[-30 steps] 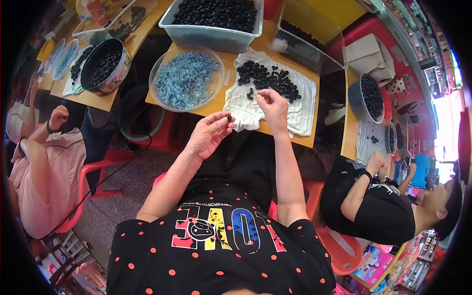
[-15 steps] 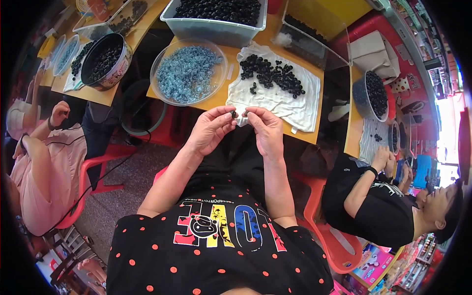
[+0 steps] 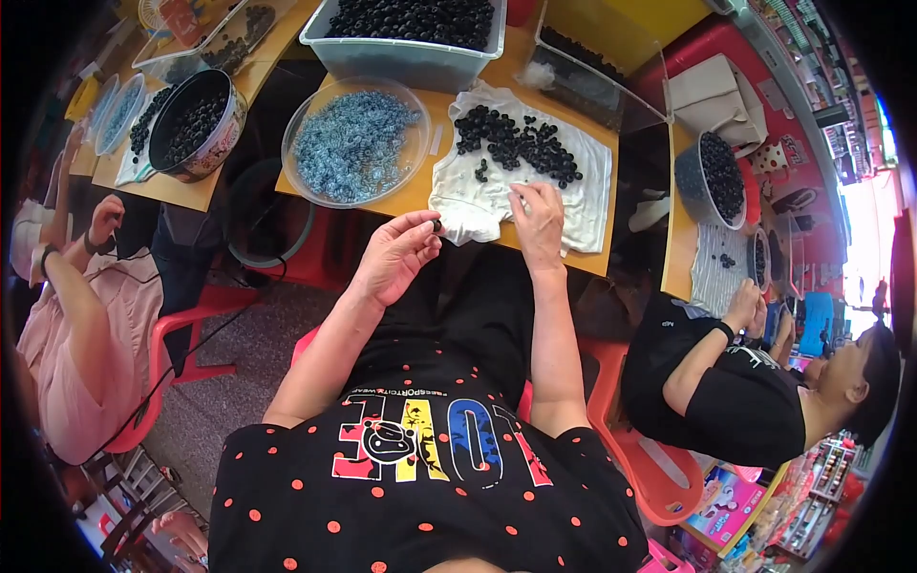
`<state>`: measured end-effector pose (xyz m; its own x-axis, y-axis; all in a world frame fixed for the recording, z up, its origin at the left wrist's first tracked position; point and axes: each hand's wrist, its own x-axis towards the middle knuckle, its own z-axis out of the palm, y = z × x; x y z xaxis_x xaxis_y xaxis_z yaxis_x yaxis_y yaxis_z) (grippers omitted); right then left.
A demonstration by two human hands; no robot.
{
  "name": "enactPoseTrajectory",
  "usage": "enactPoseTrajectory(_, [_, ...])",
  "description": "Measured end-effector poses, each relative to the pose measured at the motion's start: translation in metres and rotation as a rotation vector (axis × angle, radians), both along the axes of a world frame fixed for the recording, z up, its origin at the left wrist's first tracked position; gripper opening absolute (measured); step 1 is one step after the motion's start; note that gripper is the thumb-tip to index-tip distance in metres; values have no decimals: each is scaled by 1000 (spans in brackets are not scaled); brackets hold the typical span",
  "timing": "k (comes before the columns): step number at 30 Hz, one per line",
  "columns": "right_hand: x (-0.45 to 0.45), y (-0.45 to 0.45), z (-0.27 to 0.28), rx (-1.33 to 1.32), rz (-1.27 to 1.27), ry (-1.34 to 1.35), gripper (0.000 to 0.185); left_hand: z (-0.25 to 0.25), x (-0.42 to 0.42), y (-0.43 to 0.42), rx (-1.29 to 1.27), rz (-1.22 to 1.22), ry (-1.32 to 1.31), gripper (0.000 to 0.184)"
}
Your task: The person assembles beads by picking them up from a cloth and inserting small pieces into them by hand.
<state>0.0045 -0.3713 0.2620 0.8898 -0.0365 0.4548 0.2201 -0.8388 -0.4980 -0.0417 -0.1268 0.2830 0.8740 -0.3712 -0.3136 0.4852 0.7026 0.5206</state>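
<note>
My left hand (image 3: 399, 252) pinches a small black round piece (image 3: 437, 225) between thumb and fingertips, in front of the table edge. My right hand (image 3: 541, 225) is over the white cloth (image 3: 592, 196), thumb and fingers drawn together; anything between them is too small to make out. Just beyond its fingertips lies a loose pile of small black round pieces (image 3: 530, 143) on the cloth. To the left of the cloth stands a round clear tub (image 3: 416, 177) of small translucent blue pieces (image 3: 353, 143).
A clear bin (image 3: 401, 55) heaped with black pieces stands behind the tub. A second clear container (image 3: 592, 78) sits at the back right. One person (image 3: 726, 382) works at the right-hand table, another (image 3: 95, 306) sits at left near a black pot (image 3: 196, 129).
My hands have moved apart. The right hand went from beside the left, at the table edge, forward and right over the cloth. My left hand keeps the black piece.
</note>
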Motion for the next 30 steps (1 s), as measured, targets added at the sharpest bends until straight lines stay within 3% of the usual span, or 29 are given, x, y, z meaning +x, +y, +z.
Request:
enactPoseTrajectory(9, [2, 16, -13, -44, 37, 26, 12, -3, 2, -2, 17, 4, -7, 17])
enactPoseTrajectory(23, [4, 22, -10, -101, 35, 35, 25, -8, 1, -3, 50, -4, 25, 14])
enactPoseTrajectory(30, [3, 18, -12, -163, 54, 11, 19, -10, 2, -3, 48, -8, 30, 14])
